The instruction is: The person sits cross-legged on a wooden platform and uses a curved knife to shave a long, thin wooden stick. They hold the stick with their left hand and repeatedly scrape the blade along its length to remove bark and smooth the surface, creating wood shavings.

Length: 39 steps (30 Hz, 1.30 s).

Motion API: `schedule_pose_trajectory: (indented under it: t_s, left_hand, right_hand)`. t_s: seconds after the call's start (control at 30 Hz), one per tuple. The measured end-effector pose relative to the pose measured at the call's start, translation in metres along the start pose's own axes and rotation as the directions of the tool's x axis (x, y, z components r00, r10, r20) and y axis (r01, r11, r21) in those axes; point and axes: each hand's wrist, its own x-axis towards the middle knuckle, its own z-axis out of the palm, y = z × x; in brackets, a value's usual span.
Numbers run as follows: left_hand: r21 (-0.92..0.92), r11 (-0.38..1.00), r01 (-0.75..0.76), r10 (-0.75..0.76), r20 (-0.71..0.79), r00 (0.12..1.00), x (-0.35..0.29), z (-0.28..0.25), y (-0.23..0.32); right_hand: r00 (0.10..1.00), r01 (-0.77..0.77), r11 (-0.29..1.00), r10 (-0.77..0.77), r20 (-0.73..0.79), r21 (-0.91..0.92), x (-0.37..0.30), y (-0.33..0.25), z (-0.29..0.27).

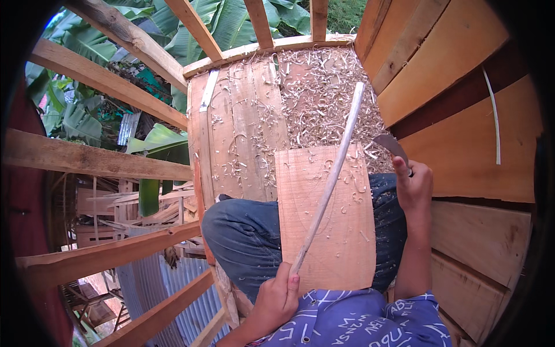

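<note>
My left hand (281,295) is closed round the near end of a long, slender, pale wooden stick (332,184). The stick slants up and away to the right, over a flat wooden board (300,231) lying across my lap. In my right hand (415,185), beside the board's right edge, is a knife with a curved dark blade (392,146). The thumb points up along the blade's base, and the handle is mostly hidden in the fist. The blade stands apart from the stick. Small curled shavings dot the board.
Wood shavings (324,95) thickly cover the plank floor (231,133) ahead. Slatted wooden railing (110,156) runs along the left, with banana leaves and corrugated metal sheets (185,289) beyond. A plank wall (457,69) stands close on the right, a thin pale strip (493,115) against it.
</note>
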Motion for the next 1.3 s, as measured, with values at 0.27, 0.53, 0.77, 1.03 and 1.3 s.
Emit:
schedule_pose_trajectory:
  t_s: [0.27, 0.53, 0.77, 1.03, 1.3]
  left_hand:
    - [-0.031, 1.000, 0.005, -0.005, -0.020, 1.000, 0.013, 0.000, 0.015]
    - [0.055, 0.998, 0.000, -0.003, 0.054, 0.999, -0.004, 0.011, 0.003]
    - [0.038, 0.998, -0.041, 0.041, -0.002, 0.999, 0.012, 0.003, 0.016]
    - [0.045, 0.999, 0.004, -0.004, -0.005, 1.000, 0.007, 0.006, 0.018]
    - [0.137, 0.988, -0.069, 0.075, -0.040, 0.996, -0.003, 0.010, 0.003]
  right_hand:
    - [0.870, 0.357, 0.933, -0.345, 0.352, 0.031, -0.076, -0.035, 0.029]
    - [0.997, -0.036, 0.990, 0.044, 0.056, -0.134, -0.005, 0.014, 0.016]
    - [0.878, 0.384, 0.922, -0.349, 0.327, -0.048, -0.076, -0.022, 0.020]
    - [0.900, 0.352, 0.932, -0.310, 0.305, -0.090, -0.058, -0.023, 0.022]
    - [0.997, -0.072, 0.996, 0.073, 0.022, -0.046, -0.005, 0.008, -0.008]
